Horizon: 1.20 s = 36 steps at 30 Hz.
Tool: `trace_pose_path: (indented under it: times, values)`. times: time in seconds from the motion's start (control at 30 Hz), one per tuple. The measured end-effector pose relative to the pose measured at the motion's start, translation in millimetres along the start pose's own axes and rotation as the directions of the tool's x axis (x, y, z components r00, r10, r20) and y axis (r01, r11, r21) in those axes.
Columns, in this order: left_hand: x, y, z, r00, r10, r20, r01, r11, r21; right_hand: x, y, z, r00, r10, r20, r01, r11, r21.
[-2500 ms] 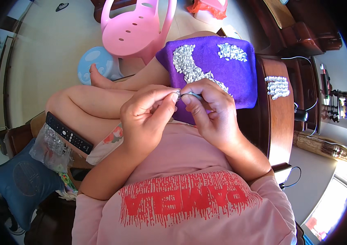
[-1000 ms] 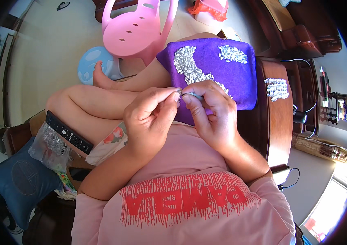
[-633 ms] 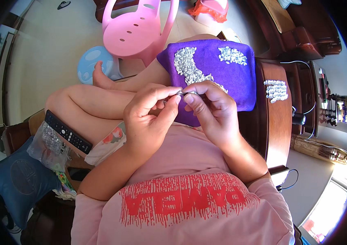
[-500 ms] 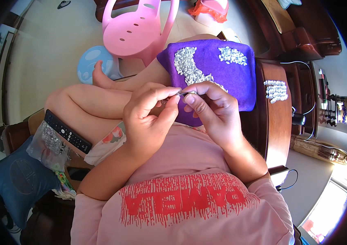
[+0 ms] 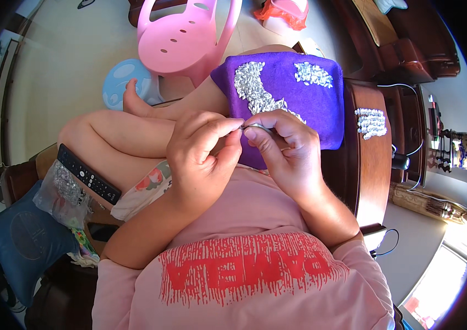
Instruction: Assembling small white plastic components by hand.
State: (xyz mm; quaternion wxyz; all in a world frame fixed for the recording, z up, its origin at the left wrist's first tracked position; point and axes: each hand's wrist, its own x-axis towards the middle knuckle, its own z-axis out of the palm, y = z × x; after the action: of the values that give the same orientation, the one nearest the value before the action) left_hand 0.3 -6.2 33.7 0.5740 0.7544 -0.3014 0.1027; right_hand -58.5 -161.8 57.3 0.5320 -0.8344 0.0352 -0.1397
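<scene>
My left hand [image 5: 203, 154] and my right hand [image 5: 285, 151] meet above my lap, fingertips almost touching. The right thumb and forefinger pinch a small dark and silvery piece [image 5: 258, 127], too small to name. My left thumb and forefinger are closed at its left end; what lies between them is mostly hidden. Just beyond the hands, a purple cloth [image 5: 294, 104] lies over my leg. On it are a long curved heap of small silvery, grain-shaped pieces [image 5: 251, 88] and a smaller patch of similar pieces [image 5: 313, 75].
Rows of silvery pieces [image 5: 371, 122] rest on the wooden armrest [image 5: 362, 170] at right. To the left are a black remote control [image 5: 89, 175], a clear plastic bag [image 5: 60, 192] and a blue cushion [image 5: 21, 242]. A pink chair [image 5: 181, 47] and blue stool [image 5: 126, 82] stand ahead.
Both hands remain joined at the fingertips. The fingers have shifted slightly around the small piece, and the left thumb has turned a little. The heaps on the cloth look unchanged.
</scene>
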Motion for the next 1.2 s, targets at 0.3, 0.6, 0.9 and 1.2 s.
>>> trace_pose_path:
  times: [0.3, 0.6, 0.9, 1.2]
  values:
    - [-2.0, -4.7, 2.7, 1.0, 0.026, 0.003, -0.026, 0.999, 0.036, -0.3, 3.6, 8.2, 0.98, -0.19, -0.063, 0.17, 0.956, -0.24]
    - [-1.9, -7.1, 2.5, 0.999, -0.053, -0.001, 0.053, 0.998, 0.018, 3.5, 4.4, 2.3, 0.976, -0.216, -0.021, 0.207, 0.954, -0.218]
    - [0.5, -5.5, 1.0, 1.0, -0.009, -0.014, 0.011, 0.992, 0.125, 1.6, 2.2, 3.0, 0.976, -0.216, -0.028, 0.206, 0.955, -0.215]
    - [0.5, -7.3, 1.7, 0.999, 0.033, 0.001, -0.033, 0.993, 0.115, 3.1, 3.9, 2.6, 0.973, -0.229, -0.038, 0.216, 0.952, -0.215]
